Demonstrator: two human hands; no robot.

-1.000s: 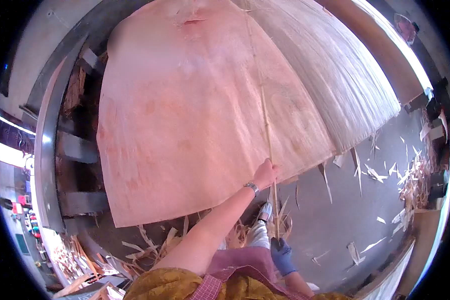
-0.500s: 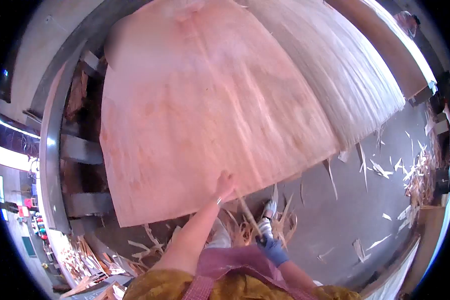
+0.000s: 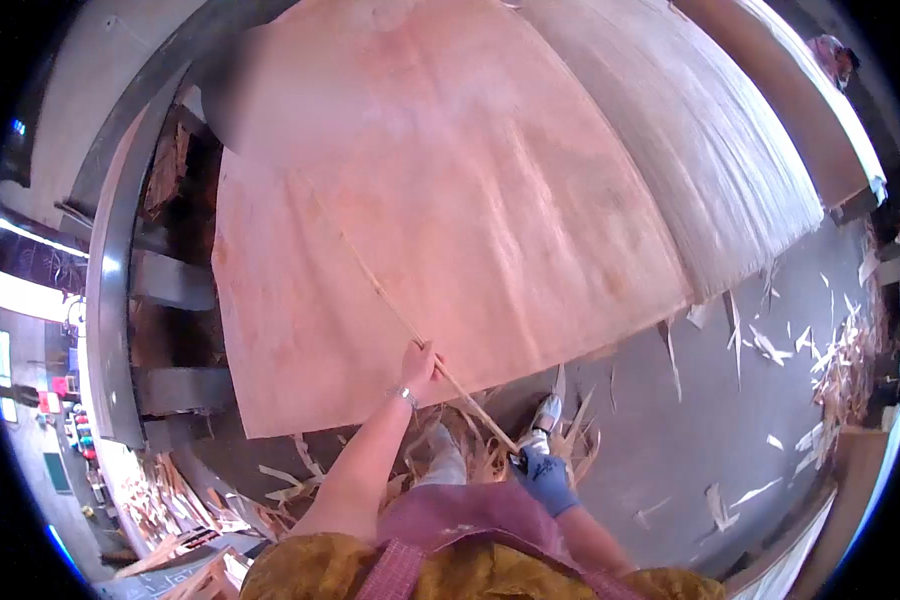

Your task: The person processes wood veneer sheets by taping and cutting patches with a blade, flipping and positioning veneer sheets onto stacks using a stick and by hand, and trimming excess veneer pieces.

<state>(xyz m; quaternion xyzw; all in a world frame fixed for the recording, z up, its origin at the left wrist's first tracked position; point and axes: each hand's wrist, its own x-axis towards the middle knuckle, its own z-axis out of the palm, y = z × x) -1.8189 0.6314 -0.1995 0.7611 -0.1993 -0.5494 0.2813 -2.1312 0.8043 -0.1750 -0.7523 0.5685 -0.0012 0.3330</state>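
Observation:
A long thin stick (image 3: 375, 285) slants over a large pinkish wood veneer sheet (image 3: 440, 200). My bare left hand (image 3: 423, 364), with a watch at the wrist, is closed around the stick near the sheet's front edge. The near end of the stick is in my right hand (image 3: 545, 478), which wears a blue glove and is closed on it. To the right, a paler sheet (image 3: 700, 150) lies alongside the pinkish one. The far end of the stick fades out over the sheet.
Wood scraps and shavings (image 3: 840, 360) lie on the grey floor (image 3: 690, 420), also around my feet. At the left stands a metal frame (image 3: 115, 300) with crossbars. A brown board (image 3: 790, 100) runs along the upper right, and part of a person (image 3: 832, 62) shows beyond it.
The stick has swung from nearly upright in view to slanting up and left. My left hand has moved left with it, and my right hand has shifted slightly up.

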